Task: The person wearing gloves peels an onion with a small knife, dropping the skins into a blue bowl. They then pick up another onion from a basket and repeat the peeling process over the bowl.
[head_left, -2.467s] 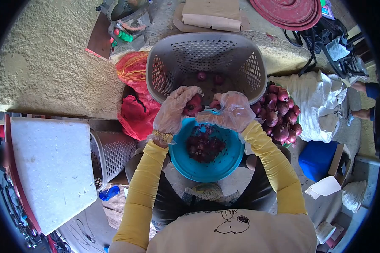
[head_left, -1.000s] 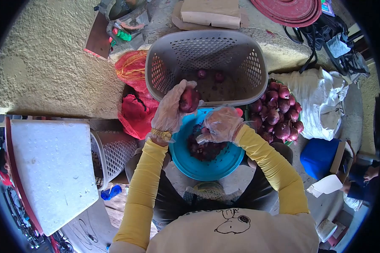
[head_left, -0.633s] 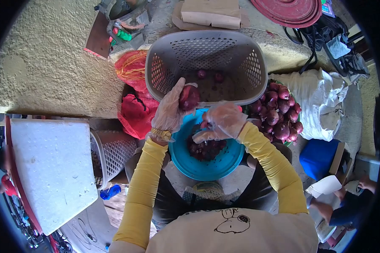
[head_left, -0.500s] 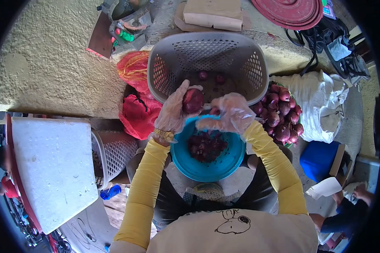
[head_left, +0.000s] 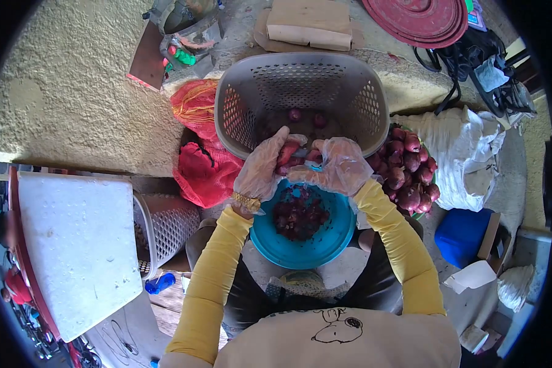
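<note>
My left hand (head_left: 260, 168), in a clear plastic glove, grips a red onion (head_left: 286, 154). My right hand (head_left: 340, 167), gloved the same way, is curled close beside it. A small blue piece shows at its fingers, but I cannot make out what it holds. Both hands are over the far rim of a turquoise basin (head_left: 270, 245), in which dark red onion skins and scraps (head_left: 300, 218) lie. Just beyond is a grey perforated plastic basket (head_left: 300, 64) with a few red onions (head_left: 319, 119) in its bottom.
To the right, a heap of red onions (head_left: 409, 172) lies beside a white sack (head_left: 466, 153). Red net bags (head_left: 205, 172) lie left of the basket. A white foam lid (head_left: 76, 245) and another perforated basket (head_left: 172, 224) stand at left. A blue container (head_left: 463, 233) sits at right.
My left hand has moved slightly right and down, bringing the onion up to my right hand. The other person's arms at lower right have left the view.
</note>
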{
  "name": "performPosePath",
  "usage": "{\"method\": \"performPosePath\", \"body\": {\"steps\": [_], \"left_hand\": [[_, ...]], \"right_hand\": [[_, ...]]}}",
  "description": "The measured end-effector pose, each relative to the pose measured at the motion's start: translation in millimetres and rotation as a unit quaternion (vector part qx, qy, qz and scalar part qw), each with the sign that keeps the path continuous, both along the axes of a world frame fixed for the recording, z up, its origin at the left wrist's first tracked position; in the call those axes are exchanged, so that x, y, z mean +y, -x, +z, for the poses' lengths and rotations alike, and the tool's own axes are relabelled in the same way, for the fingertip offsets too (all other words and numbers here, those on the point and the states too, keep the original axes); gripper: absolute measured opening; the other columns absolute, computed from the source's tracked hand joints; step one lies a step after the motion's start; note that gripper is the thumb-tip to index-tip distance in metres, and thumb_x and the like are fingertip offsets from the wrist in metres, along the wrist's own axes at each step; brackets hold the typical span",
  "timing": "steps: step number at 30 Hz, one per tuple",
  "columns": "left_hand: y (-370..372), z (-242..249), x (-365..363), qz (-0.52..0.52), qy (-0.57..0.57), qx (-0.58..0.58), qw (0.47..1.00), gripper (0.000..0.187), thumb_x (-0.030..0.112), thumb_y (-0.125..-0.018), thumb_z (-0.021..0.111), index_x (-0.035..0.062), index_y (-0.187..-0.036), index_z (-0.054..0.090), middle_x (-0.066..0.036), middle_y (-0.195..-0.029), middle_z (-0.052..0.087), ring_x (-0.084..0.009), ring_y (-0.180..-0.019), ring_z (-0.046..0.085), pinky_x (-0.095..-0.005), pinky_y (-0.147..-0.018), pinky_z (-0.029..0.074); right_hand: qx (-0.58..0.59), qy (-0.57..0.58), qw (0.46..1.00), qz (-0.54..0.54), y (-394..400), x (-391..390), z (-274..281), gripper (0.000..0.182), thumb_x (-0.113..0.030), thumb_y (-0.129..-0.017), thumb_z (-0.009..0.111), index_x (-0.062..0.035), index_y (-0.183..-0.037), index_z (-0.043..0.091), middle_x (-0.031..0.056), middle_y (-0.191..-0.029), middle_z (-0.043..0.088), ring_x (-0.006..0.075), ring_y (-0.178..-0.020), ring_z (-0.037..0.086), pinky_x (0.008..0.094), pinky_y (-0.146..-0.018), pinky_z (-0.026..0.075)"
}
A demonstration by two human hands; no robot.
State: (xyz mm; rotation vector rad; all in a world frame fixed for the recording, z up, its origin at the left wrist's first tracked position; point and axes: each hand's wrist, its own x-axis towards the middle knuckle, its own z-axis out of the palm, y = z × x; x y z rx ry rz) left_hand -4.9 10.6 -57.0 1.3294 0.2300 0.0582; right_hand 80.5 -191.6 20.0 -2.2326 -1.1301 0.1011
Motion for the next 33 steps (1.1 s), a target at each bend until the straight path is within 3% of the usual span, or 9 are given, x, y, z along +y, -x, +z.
{"method": "performPosePath", "body": {"steps": [3, 5, 11, 14, 21, 23, 27, 29, 33], "left_hand": [[2.6, 8.3, 2.3, 0.000, -0.010, 0.003, 1.000, 0.050, 0.042, -0.110, 0.053, -0.0042, -0.126, 0.063, -0.014, -0.124, 0.067, -0.0194, -0.102, 0.071, -0.0284, -0.084, 0.059], [4.4, 19.8, 8.3, 0.023, -0.499, -0.310, 0.809, 0.050, 0.042, -0.110, 0.052, -0.0045, -0.126, 0.063, -0.012, -0.119, 0.067, -0.0177, -0.100, 0.069, -0.0289, -0.086, 0.057], [6.9, -23.8, 31.4, -0.141, -0.387, -0.014, 0.911, 0.058, 0.017, -0.100, 0.070, 0.0055, -0.152, 0.046, -0.015, -0.120, 0.067, -0.0268, -0.103, 0.067, -0.0358, -0.095, 0.055], [10.6, 17.1, 16.6, -0.054, -0.492, -0.243, 0.834, 0.071, 0.010, -0.095, 0.073, 0.0113, -0.158, 0.039, -0.015, -0.120, 0.068, -0.0294, -0.104, 0.067, -0.0371, -0.097, 0.054], [9.7, -0.2, 24.3, -0.046, -0.521, -0.200, 0.829, 0.077, 0.008, -0.094, 0.074, 0.0135, -0.160, 0.035, -0.014, -0.122, 0.069, -0.0291, -0.105, 0.067, -0.0373, -0.097, 0.054], [1.0, -41.5, 41.6, -0.123, -0.355, -0.043, 0.926, 0.063, 0.020, -0.098, 0.073, 0.0072, -0.153, 0.045, -0.014, -0.119, 0.069, -0.0261, -0.102, 0.067, -0.0359, -0.096, 0.055], [7.4, 20.5, 9.0, 0.024, -0.461, -0.273, 0.844, 0.049, 0.037, -0.102, 0.068, -0.0005, -0.133, 0.061, -0.013, -0.111, 0.069, -0.0215, -0.096, 0.067, -0.0329, -0.089, 0.058], [5.9, 21.7, 3.3, 0.033, 0.013, 0.037, 0.999, 0.053, 0.049, -0.104, 0.062, -0.0025, -0.115, 0.068, -0.012, -0.106, 0.068, -0.0180, -0.091, 0.066, -0.0296, -0.079, 0.060], [4.7, 9.3, 5.1, 0.046, 0.026, 0.043, 0.998, 0.051, 0.048, -0.103, 0.064, -0.0004, -0.116, 0.068, -0.011, -0.107, 0.068, -0.0184, -0.091, 0.067, -0.0282, -0.074, 0.060]], "right_hand": [[-0.007, 0.015, 1.000, 0.017, -1.4, -1.1, -2.1, 0.077, -0.079, -0.075, 0.073, -0.0034, -0.089, 0.072, 0.0209, -0.074, 0.065, 0.0442, -0.078, 0.066, 0.0517, -0.073, 0.051], [0.003, 0.026, 0.999, 0.033, -1.8, -1.6, 1.2, 0.069, -0.074, -0.080, 0.072, -0.0051, -0.087, 0.072, 0.0199, -0.073, 0.064, 0.0439, -0.077, 0.066, 0.0520, -0.071, 0.051], [0.046, 0.088, 0.994, 0.054, -2.8, -0.9, 6.9, 0.054, -0.063, -0.082, 0.075, -0.0096, -0.093, 0.074, 0.0177, -0.086, 0.072, 0.0411, -0.087, 0.069, 0.0520, -0.079, 0.054], [0.040, 0.092, 0.994, 0.046, -1.0, 0.1, 3.0, 0.052, -0.061, -0.082, 0.075, -0.0105, -0.094, 0.075, 0.0174, -0.086, 0.072, 0.0408, -0.089, 0.070, 0.0516, -0.080, 0.055], [0.021, 0.115, 0.990, 0.084, 5.4, 2.7, 8.0, 0.052, -0.063, -0.083, 0.074, -0.0116, -0.090, 0.077, 0.0154, -0.087, 0.073, 0.0393, -0.087, 0.071, 0.0507, -0.079, 0.055], [0.003, 0.122, 0.983, 0.136, 8.3, 3.9, 9.4, 0.055, -0.066, -0.081, 0.074, -0.0119, -0.090, 0.078, 0.0144, -0.085, 0.073, 0.0389, -0.084, 0.071, 0.0502, -0.077, 0.056], [0.012, 0.204, 0.957, 0.204, 18.1, 4.7, -12.2, 0.065, -0.075, -0.082, 0.068, -0.0112, -0.088, 0.078, 0.0138, -0.086, 0.074, 0.0376, -0.080, 0.072, 0.0498, -0.072, 0.056], [0.001, 0.201, 0.959, 0.201, 26.7, 3.3, -21.9, 0.066, -0.077, -0.081, 0.067, -0.0117, -0.085, 0.077, 0.0140, -0.078, 0.071, 0.0373, -0.078, 0.071, 0.0499, -0.071, 0.055], [-0.016, 0.264, 0.944, 0.196, 31.3, 11.1, -12.2, 0.069, -0.080, -0.081, 0.064, -0.0120, -0.084, 0.077, 0.0136, -0.079, 0.072, 0.0370, -0.076, 0.071, 0.0518, -0.069, 0.054]]}}
